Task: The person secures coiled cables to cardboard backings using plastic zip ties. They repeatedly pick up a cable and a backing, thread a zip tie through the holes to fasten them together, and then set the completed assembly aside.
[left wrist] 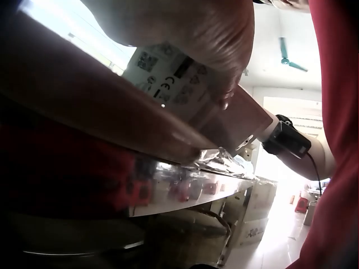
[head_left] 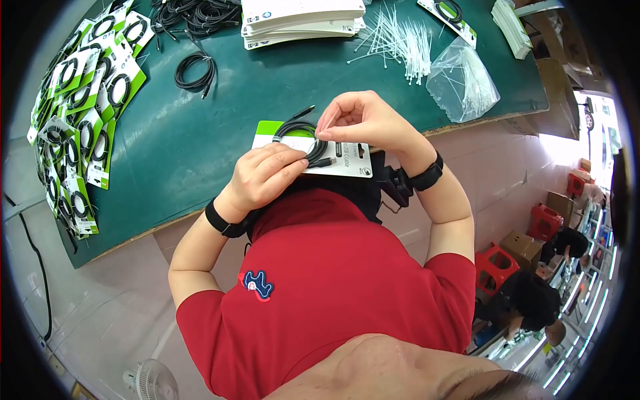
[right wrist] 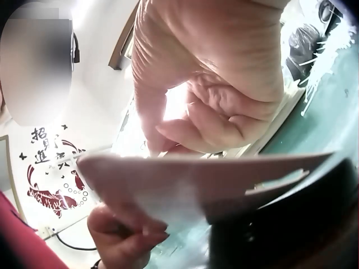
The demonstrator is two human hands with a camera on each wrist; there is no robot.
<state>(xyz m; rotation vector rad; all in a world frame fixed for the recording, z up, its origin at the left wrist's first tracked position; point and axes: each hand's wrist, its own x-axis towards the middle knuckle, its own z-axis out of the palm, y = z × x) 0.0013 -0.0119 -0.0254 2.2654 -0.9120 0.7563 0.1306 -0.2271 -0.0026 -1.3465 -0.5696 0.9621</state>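
Observation:
A coiled black USB cable (head_left: 319, 148) lies on a white and green packaging card (head_left: 357, 161) at the table's near edge. My left hand (head_left: 267, 175) grips card and coil from the left, its fingers over the coil's lower part. From the right, my right hand (head_left: 367, 123) pinches thumb and forefinger at the coil's right edge, apparently on a thin white cable tie; the fingertips mostly hide it. Another white tie band shows at the coil's left side. In the left wrist view the printed back of the card (left wrist: 168, 78) faces the camera.
Carded cables (head_left: 83, 100) pile up along the left of the green table (head_left: 220, 147). Behind are a loose coil (head_left: 195, 72), tangled cables (head_left: 193, 17), stacked cards (head_left: 300, 20), loose white cable ties (head_left: 403, 43) and a clear plastic bag (head_left: 463, 80).

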